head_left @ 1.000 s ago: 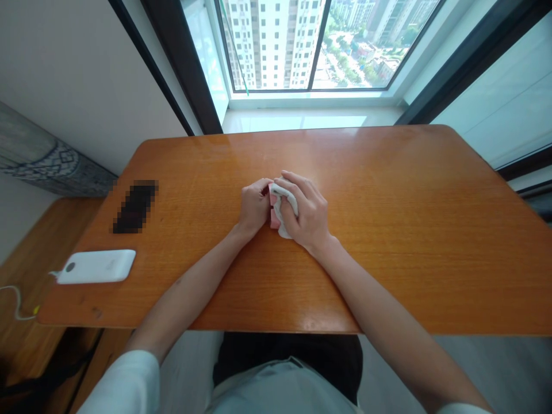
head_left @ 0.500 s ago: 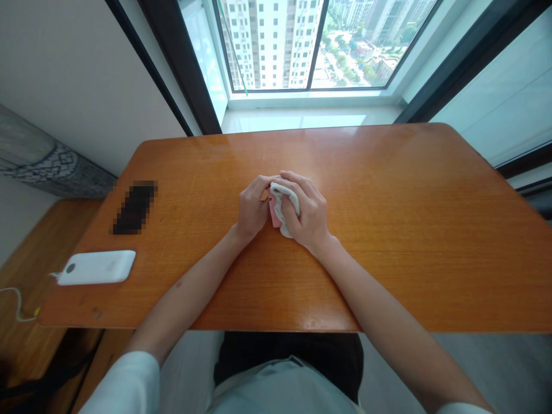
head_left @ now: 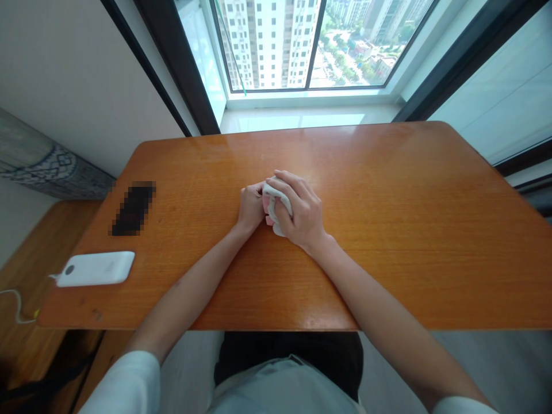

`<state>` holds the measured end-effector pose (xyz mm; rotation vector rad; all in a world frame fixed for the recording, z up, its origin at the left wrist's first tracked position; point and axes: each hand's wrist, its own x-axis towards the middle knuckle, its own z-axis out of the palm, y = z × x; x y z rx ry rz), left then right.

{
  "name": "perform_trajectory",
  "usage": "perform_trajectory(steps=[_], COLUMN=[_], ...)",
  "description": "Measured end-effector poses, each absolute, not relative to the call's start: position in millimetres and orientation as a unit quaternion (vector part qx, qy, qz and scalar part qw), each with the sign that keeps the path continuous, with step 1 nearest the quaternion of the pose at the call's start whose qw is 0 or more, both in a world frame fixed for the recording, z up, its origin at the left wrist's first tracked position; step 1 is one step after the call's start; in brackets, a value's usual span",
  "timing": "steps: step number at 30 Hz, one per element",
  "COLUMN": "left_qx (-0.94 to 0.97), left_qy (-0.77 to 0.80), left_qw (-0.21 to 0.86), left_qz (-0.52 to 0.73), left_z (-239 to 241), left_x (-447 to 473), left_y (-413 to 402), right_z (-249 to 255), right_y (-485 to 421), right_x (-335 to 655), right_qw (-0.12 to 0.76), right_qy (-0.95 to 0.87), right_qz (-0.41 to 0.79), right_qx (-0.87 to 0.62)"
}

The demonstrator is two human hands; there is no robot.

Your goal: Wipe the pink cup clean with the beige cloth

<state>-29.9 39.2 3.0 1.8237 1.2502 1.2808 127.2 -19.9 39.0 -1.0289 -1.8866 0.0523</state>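
The fingers of the right hand (head_left: 302,215) curl tightly over a small white cloth bundle (head_left: 276,198), thumb pressed into its near side. A bit of pink (head_left: 268,207) shows beneath the cloth; what it is cannot be told. The left hand (head_left: 251,207) is curled against the bundle's left side, fingertips touching it. Both hands rest mid-way across the orange wooden table (head_left: 388,230). Well to the left lie a white power bank (head_left: 95,268) and a blurred dark object (head_left: 133,208).
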Motion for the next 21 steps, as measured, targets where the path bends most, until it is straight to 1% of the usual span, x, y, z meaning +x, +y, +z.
perform_trajectory(steps=[4,7,9,11,16,18,21], left_qx=[0.692,0.704,0.698,0.687,0.679,0.691,0.702], left_qy=[0.434,0.431,0.452,0.466,0.47,0.473,0.469], left_qw=[0.219,0.17,0.177,0.211,0.293,0.293,0.245], left_qz=[0.534,0.538,0.527,0.515,0.482,0.462,0.476], left_z=[4,7,8,10,6,2,-2], left_x=[-27,-25,-25,-24,-28,-29,-28], left_y=[32,29,29,30,37,41,44], right_z=[40,41,41,42,40,39,38], right_y=[-18,-17,-17,-18,-19,-18,-17], right_x=[131,134,136,136,133,133,134], right_qw=[0.494,0.504,0.508,0.51,0.482,0.482,0.497], right_qy=[-0.751,-0.741,-0.74,-0.743,-0.773,-0.775,-0.767], right_qz=[0.05,0.06,0.058,0.05,0.015,0.01,0.021], right_qx=[-0.435,-0.439,-0.438,-0.432,-0.411,-0.409,-0.405])
